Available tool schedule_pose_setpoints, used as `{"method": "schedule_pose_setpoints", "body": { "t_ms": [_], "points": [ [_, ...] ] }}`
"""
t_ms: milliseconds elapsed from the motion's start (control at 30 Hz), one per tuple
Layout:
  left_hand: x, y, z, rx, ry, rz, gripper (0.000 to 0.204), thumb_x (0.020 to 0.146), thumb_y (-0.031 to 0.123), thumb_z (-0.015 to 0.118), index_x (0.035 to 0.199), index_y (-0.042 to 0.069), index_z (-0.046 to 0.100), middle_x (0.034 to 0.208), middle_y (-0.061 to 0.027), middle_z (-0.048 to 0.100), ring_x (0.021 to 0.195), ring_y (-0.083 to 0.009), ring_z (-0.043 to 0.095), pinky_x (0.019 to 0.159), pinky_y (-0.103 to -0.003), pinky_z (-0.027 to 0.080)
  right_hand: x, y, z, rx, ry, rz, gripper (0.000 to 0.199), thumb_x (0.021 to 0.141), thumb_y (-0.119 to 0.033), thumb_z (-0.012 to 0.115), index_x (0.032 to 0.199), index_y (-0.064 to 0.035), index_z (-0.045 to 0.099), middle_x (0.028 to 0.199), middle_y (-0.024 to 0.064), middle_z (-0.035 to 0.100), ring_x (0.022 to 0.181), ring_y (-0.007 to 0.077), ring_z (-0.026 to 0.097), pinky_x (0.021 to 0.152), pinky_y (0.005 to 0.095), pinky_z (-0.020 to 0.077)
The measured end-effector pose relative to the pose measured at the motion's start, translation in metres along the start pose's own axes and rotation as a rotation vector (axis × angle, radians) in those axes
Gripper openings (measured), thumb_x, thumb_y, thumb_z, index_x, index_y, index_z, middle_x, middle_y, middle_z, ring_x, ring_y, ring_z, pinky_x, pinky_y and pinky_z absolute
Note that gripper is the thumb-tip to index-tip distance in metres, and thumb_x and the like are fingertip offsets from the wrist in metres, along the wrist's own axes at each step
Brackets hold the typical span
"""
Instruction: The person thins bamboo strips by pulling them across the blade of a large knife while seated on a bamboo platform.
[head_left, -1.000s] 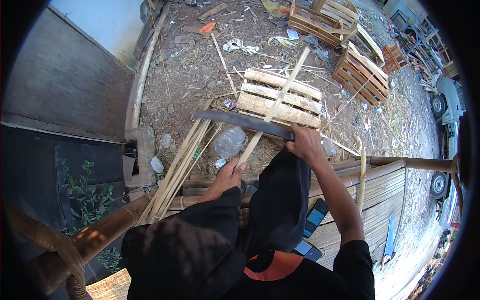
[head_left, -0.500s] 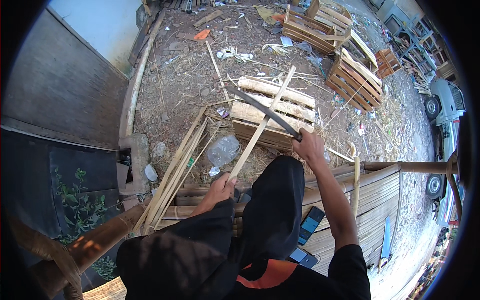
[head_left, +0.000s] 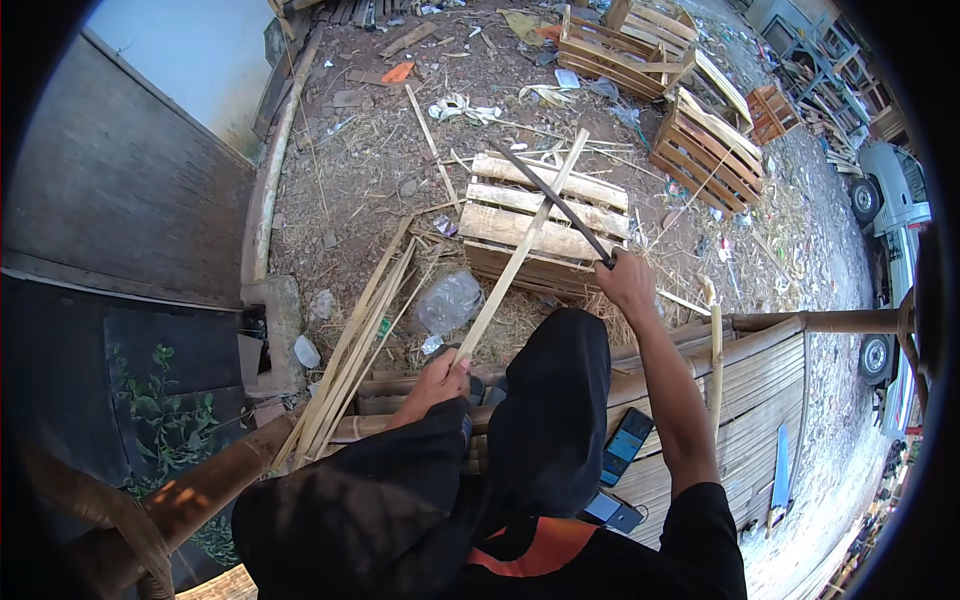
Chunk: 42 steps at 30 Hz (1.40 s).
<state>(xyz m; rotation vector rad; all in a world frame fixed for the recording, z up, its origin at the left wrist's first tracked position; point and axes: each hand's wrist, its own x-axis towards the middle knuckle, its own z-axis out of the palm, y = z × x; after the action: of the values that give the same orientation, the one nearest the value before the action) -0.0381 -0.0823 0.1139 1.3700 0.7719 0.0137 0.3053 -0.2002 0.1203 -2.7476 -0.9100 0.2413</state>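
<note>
My left hand [head_left: 440, 378] is closed around the near end of a long pale wooden strip [head_left: 512, 262], which slants away to the upper right over a slatted wooden crate [head_left: 500, 222]. In my right hand [head_left: 630, 280] is the handle of a long dark-bladed machete [head_left: 560, 200]. Its blade crosses the strip above the crate top, pointing to the far left; whether the edge touches the wood I cannot tell. Several similar strips [head_left: 350, 350] lean in a bundle left of my left hand, against the bamboo rail [head_left: 240, 450].
On the bamboo bench [head_left: 740, 390] at my right lie two phones [head_left: 627, 446] and a blue-bladed saw [head_left: 780, 470]. A clear plastic bag [head_left: 447, 303] rests left of the crate. More wooden crates [head_left: 705, 155] stand at the far right, and a vehicle [head_left: 890, 200] is parked beyond them.
The machete has swung so its tip points farther away, and my right hand has shifted slightly right. My left hand keeps its hold on the strip, nearly in place.
</note>
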Motion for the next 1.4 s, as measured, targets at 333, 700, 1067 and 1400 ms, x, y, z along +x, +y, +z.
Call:
{"method": "schedule_pose_setpoints", "body": {
  "t_ms": [333,700,1067,1400],
  "points": [
    [0.029,-0.001,0.000,-0.218,-0.151,-0.013,0.034,0.105,0.035,0.039,0.092,0.006,0.051,0.065,0.0049,0.039,0.053,-0.0043,0.033,0.047,-0.021,0.029,-0.043,-0.061,-0.008,0.979,-0.301,0.181,0.036,0.083,-0.036,0.073,0.083,-0.0010,0.063,0.056,-0.0032,0.049,0.045,0.0065,0.044,0.042,0.0256,0.0349],
    [0.016,0.023,-0.009,-0.179,-0.262,-0.099,0.027,0.102,0.030,0.049,0.112,0.006,0.056,0.071,0.0045,0.043,0.058,-0.0038,0.037,0.050,-0.021,0.032,-0.039,-0.110,-0.016,1.313,-0.292,0.157,0.025,0.084,-0.020,0.075,0.074,-0.0072,0.056,0.057,-0.0040,0.049,0.045,0.0036,0.043,0.040,0.0204,0.0341],
    [0.012,0.001,-0.018,0.023,-0.375,0.003,0.035,0.100,0.036,0.053,0.117,0.006,0.060,0.077,0.0047,0.048,0.071,-0.0049,0.044,0.061,-0.023,0.038,0.020,-0.050,-0.074,1.355,-0.001,0.119,0.021,0.084,-0.015,0.071,0.074,-0.0039,0.056,0.055,-0.0038,0.046,0.043,0.0039,0.040,0.040,0.0212,0.0333],
    [0.011,-0.031,-0.005,0.063,-0.133,-0.023,0.050,0.094,0.046,0.060,0.121,0.005,0.059,0.080,0.0004,0.055,0.074,-0.0116,0.051,0.067,-0.028,0.043,-0.006,-0.046,-0.066,1.266,-0.072,0.160,0.024,0.085,-0.017,0.071,0.096,-0.0063,0.053,0.059,-0.0037,0.047,0.044,0.0038,0.042,0.040,0.0204,0.0346]
  ]
}}
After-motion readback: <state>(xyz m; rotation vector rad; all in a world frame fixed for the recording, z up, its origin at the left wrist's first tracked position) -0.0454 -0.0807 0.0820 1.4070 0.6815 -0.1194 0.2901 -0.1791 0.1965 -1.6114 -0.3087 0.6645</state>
